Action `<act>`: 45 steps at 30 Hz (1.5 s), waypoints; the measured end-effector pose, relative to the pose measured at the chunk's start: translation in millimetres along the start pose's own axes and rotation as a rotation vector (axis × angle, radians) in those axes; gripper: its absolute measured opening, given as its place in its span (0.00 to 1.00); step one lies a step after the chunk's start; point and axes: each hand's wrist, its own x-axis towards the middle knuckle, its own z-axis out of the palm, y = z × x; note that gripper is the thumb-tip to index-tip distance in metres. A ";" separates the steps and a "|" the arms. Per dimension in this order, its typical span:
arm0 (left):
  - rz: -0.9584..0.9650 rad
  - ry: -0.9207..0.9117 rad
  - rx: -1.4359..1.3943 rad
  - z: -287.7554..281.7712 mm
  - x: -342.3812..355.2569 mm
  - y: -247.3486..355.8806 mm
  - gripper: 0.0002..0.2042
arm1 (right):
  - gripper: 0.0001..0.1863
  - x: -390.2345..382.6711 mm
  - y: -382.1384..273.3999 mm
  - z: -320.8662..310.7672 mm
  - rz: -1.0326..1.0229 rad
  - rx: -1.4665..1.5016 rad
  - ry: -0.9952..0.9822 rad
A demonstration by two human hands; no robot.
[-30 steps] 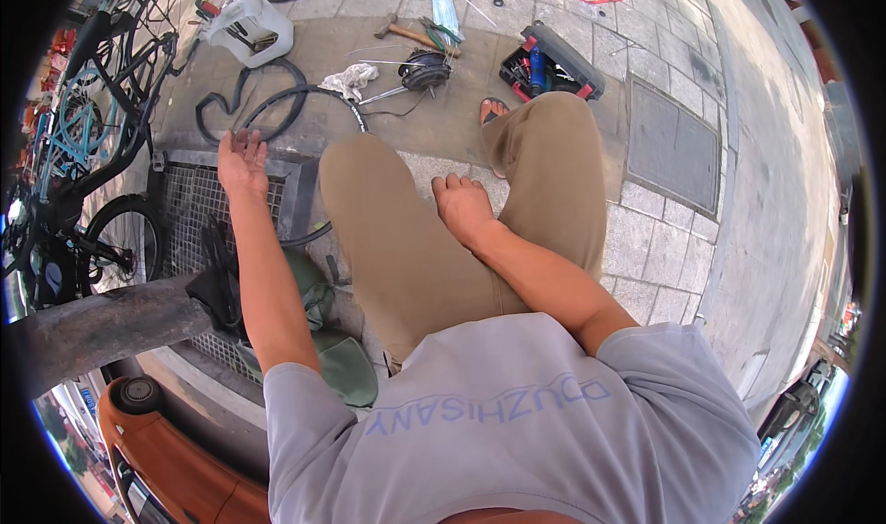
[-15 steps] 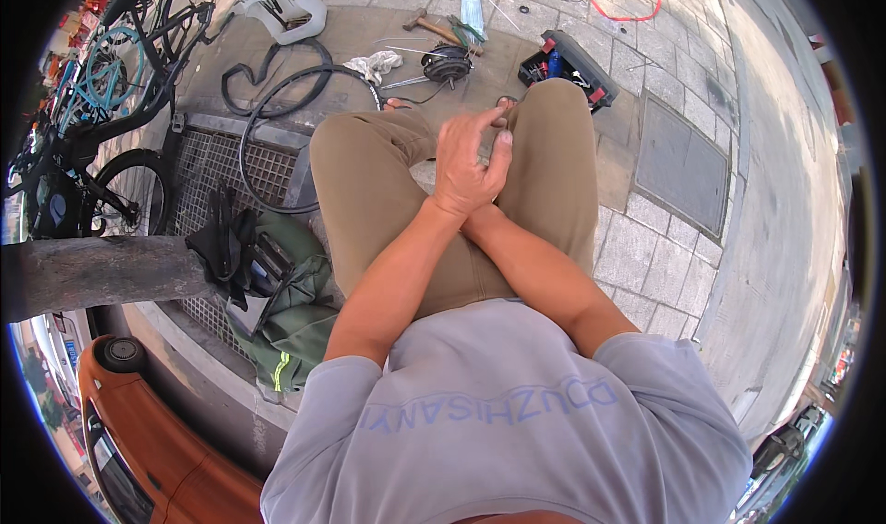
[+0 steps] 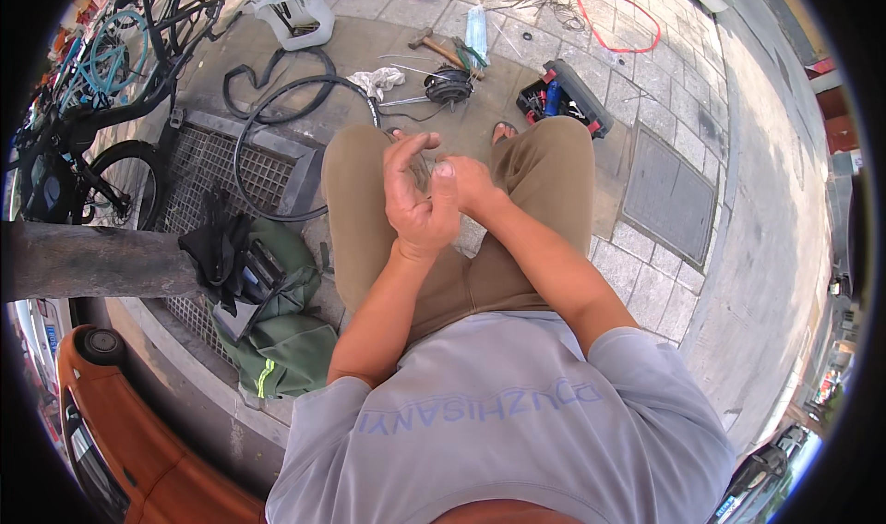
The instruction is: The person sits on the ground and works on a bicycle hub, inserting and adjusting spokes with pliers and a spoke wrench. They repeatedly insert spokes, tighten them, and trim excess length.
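Two hands (image 3: 417, 217) (image 3: 475, 187) above stone paving (image 3: 664, 313); metal grating (image 3: 203, 159), trunk (image 3: 101, 261) left.

To your left lies the hoop (image 3: 236, 166), thin and dark, partly over the grate (image 3: 198, 159), its right part hidden behind your left knee (image 3: 358, 147); ahead of you lies the hub (image 3: 449, 86), black and round, on the ground (image 3: 365, 44) near the hoop
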 end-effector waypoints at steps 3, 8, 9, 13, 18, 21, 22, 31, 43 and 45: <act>-0.061 0.128 -0.101 -10.8 61.3 8.3 0.19 | 0.17 47.3 13.7 -54.5 0.081 -0.154 -0.066; -0.296 0.204 -0.087 -58.1 156.0 -66.0 0.16 | 0.18 130.3 85.0 -142.1 0.106 -0.264 -0.149; -0.420 0.195 -0.076 -65.5 166.4 -90.3 0.16 | 0.19 146.9 105.7 -146.9 0.118 -0.283 -0.183; -0.928 0.009 -0.013 -77.2 171.5 -209.4 0.19 | 0.21 201.0 190.6 -127.5 0.130 -0.294 -0.289; -1.311 -0.441 0.169 -31.6 135.6 -337.0 0.27 | 0.31 254.2 266.3 -37.4 0.184 -0.091 -0.287; -1.396 -0.613 0.233 -10.2 104.3 -402.8 0.31 | 0.41 279.5 277.4 -0.1 0.071 0.019 -0.187; -1.392 -0.619 0.258 -4.2 97.0 -422.6 0.32 | 0.43 289.2 282.4 10.4 0.036 0.037 -0.168; -1.310 -0.424 0.496 45.3 39.1 -473.6 0.45 | 0.49 317.9 297.0 44.8 0.003 0.184 -0.152; -1.305 -0.349 0.465 57.4 56.2 -459.4 0.41 | 0.47 310.4 281.7 46.4 0.031 0.139 -0.041; -1.222 -0.321 0.481 53.2 37.0 -471.5 0.39 | 0.47 309.0 281.5 50.3 0.019 0.163 -0.017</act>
